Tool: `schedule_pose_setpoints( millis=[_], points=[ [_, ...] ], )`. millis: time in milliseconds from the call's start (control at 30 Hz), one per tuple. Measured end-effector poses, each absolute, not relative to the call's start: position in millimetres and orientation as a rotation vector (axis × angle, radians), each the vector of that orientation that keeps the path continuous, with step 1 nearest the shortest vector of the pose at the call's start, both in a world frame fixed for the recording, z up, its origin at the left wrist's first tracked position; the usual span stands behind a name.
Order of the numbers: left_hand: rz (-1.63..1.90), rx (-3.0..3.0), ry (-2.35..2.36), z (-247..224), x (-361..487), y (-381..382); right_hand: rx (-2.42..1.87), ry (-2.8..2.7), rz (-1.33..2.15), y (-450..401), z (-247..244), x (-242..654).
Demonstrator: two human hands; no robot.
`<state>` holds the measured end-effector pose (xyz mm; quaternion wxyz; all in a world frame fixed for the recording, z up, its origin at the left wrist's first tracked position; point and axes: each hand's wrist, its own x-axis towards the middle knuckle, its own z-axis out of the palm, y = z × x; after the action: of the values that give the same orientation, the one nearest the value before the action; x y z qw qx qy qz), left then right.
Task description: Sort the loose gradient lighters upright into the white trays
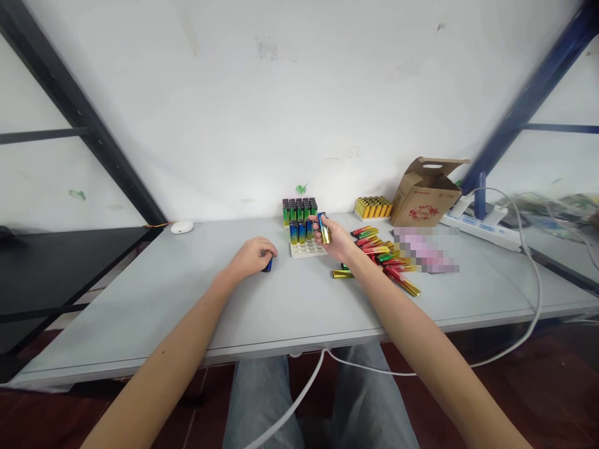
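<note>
My right hand (333, 236) is closed around a blue-and-gold lighter (324, 228), held tilted just above the front part of a white holed tray (307, 251). A row of blue-to-yellow lighters (301, 232) stands upright in that tray, partly hidden by the hand. To the left, my left hand (256, 254) rests at the tabletop with its fingers curled over a dark blue lighter (267, 265), of which only the lower part shows. Green lighters with dark tops (299, 211) stand in several rows behind the tray.
Loose red, green and gold lighters (381, 252) lie piled on the grey table (281, 312), right of the tray. A tray of yellow pieces (373, 207), an open cardboard box (423, 196) and a power strip (486, 229) line the back right. A white case (182, 227) sits back left.
</note>
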<state>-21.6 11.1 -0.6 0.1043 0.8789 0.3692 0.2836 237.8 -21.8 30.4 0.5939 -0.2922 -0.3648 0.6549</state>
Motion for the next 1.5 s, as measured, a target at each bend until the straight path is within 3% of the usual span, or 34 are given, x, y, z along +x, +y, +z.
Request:
schedule_pose_setpoints(
  millis=[500, 1333, 1500],
  points=[
    [0.837, 2.589, 1.245, -4, -19, 12, -0.703, -0.821, 1.755, -25, 32, 238],
    [0.750, 2.591, 1.204, -11, -28, 19, -0.657, -0.847, 1.626, -27, 30, 234],
    [0.746, 2.661, 1.269, -9, -26, 16, -0.684, -1.083, 1.422, -29, 33, 231]
  ],
)
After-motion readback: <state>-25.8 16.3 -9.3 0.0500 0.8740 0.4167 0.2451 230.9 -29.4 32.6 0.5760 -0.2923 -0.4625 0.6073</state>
